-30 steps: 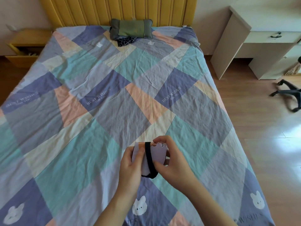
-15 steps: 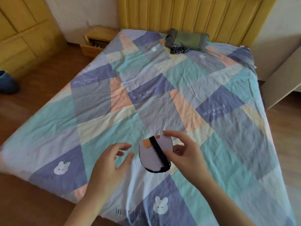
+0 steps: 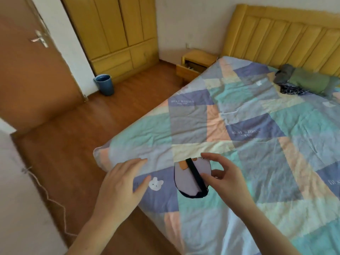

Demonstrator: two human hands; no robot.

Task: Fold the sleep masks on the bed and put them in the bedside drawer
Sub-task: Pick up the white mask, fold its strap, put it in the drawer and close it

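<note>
Right hand (image 3: 223,178) pinches folded sleep mask (image 3: 191,178); left hand (image 3: 121,186) open.

We see the bed (image 3: 257,126) under a patchwork quilt (image 3: 193,126) of teal, purple, grey and peach. Near our yellow headboard (image 3: 285,39) a green pillow (image 3: 311,81) lies on it, a dark patterned cloth (image 3: 292,91) touching its front edge.
</note>
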